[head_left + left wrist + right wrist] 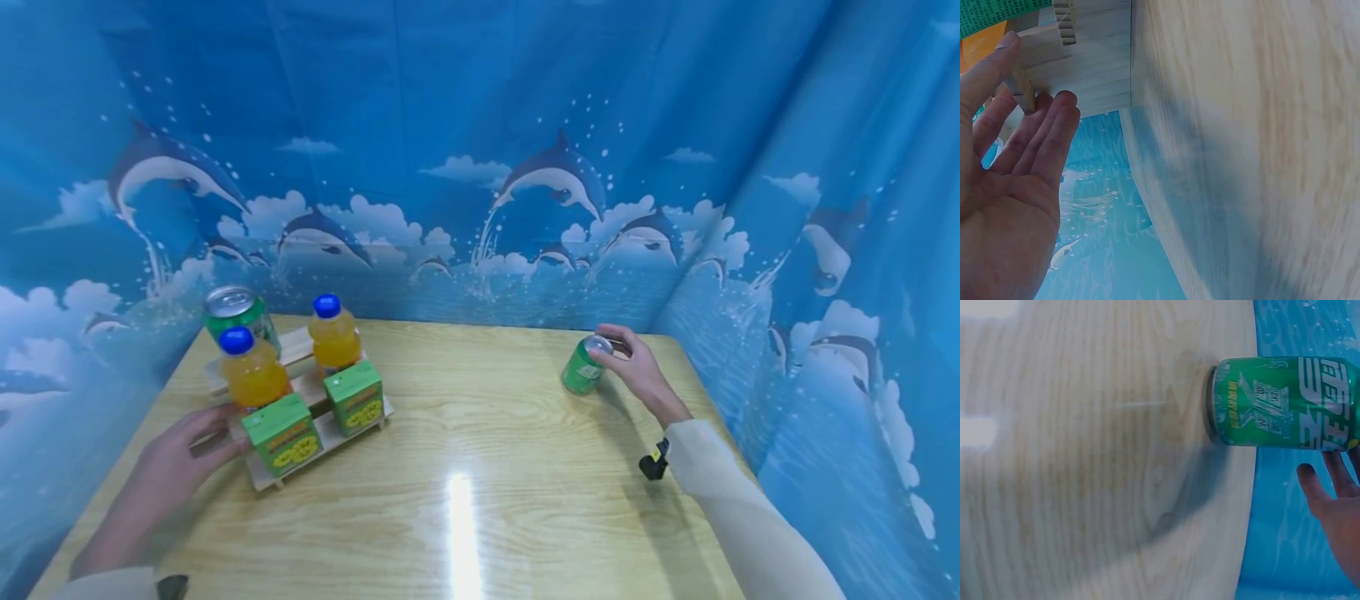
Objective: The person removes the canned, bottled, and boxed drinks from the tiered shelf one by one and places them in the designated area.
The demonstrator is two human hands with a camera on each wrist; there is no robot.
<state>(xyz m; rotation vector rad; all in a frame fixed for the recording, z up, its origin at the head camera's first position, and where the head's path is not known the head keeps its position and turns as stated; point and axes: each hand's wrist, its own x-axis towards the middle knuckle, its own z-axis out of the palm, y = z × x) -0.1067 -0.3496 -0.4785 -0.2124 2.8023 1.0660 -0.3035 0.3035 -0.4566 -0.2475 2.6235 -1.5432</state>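
Observation:
My left hand grips the left end of a stepped wooden rack, thumb and fingers on either side of its edge in the left wrist view. Two green juice boxes stand on its front step. Behind them are two orange juice bottles with blue caps, and a green can stands at the back left. Over on the right side of the table, my right hand holds another green soda can near its top. That can's base is at the tabletop; whether it touches is hard to tell.
The light wooden table ends at the back and right against a blue dolphin-print curtain. A dark wrist device hangs below my right sleeve. Bare tabletop lies between the rack and the right-hand can.

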